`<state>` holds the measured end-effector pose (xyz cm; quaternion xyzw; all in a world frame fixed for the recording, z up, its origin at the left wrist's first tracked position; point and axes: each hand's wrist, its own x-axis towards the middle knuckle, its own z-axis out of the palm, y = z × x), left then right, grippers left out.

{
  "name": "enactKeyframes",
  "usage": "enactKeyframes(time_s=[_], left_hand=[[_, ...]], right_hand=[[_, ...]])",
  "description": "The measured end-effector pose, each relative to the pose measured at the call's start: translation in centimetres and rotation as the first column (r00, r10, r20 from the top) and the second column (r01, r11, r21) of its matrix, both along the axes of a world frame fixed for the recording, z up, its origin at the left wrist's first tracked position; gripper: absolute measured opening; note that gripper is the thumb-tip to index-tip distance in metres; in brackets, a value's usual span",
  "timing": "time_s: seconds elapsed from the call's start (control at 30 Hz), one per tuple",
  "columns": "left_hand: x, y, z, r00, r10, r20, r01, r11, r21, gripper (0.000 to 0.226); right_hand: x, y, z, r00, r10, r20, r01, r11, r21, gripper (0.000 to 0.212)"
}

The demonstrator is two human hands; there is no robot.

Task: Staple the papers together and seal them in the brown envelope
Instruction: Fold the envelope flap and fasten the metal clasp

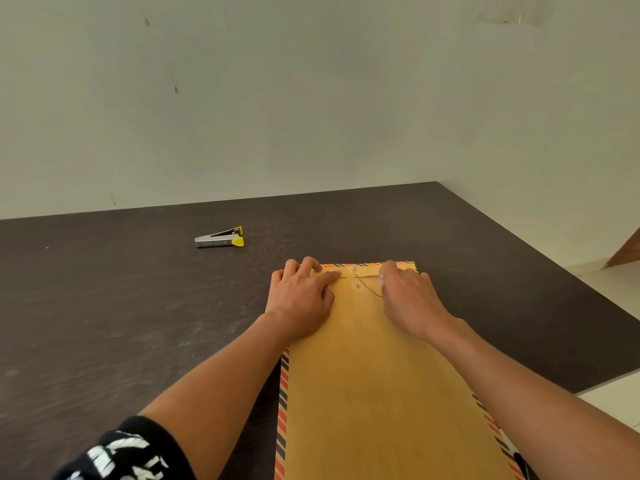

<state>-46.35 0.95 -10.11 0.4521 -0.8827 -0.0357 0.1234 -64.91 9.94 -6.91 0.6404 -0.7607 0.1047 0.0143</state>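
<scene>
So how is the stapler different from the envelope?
The stapler is small, silver and yellow; the envelope is big, flat and brown with striped edges. The stapler lies alone and untouched, farther back; the envelope lies near, with the left hand and right hand pressing on its folded top. Both rest on the dark table.

The dark table carries a brown envelope lying flat at its near right and a silver-yellow stapler, apparently on its side, well apart, farther left.
</scene>
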Motion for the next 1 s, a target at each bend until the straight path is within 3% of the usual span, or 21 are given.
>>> enactKeyframes(time_s=[0.1, 0.2, 0.33, 0.47, 0.7, 0.8, 1.0], left_hand=[[0.1, -0.1, -0.1, 1.000, -0.003, -0.001, 0.003, 1.000, 0.001, 0.047], [0.1, 0.0, -0.1, 1.000, -0.003, -0.004, 0.003, 1.000, -0.005, 0.047], [0.1, 0.0, 0.0, 1.000, -0.002, -0.001, 0.002, 1.000, -0.010, 0.047], [0.1, 0.0, 0.0, 1.000, 0.001, -0.009, -0.001, 1.000, -0.015, 0.047], [0.2, 0.1, 0.0, 1.000, -0.001, -0.015, 0.001, 1.000, -0.010, 0.046], [0.2, 0.1, 0.0, 1.000, -0.002, -0.018, 0.001, 1.000, -0.014, 0.046], [0.2, 0.0, 0.0, 1.000, -0.002, -0.015, 0.002, 1.000, -0.009, 0.046]], right_hand=[[-0.7, -0.1, 0.1, 0.943, -0.016, 0.331, 0.039, 0.997, -0.061, 0.009], [-1.0, -0.5, -0.1, 0.925, -0.005, 0.380, 0.054, 0.991, -0.118, 0.006], [-0.5, -0.3, 0.1, 0.997, 0.004, 0.080, -0.001, 0.999, -0.044, 0.014], [0.7, -0.2, 0.6, 0.985, 0.008, -0.173, -0.010, 1.000, -0.012, 0.021], [1.6, -0.7, 1.0, 0.937, 0.025, -0.347, -0.020, 1.000, 0.017, 0.018], [1.0, -0.9, 0.8, 0.965, 0.008, -0.260, -0.009, 1.000, -0.004, 0.017], [-0.4, -0.2, 0.8, 0.988, -0.025, 0.152, 0.035, 0.997, -0.064, 0.009]])
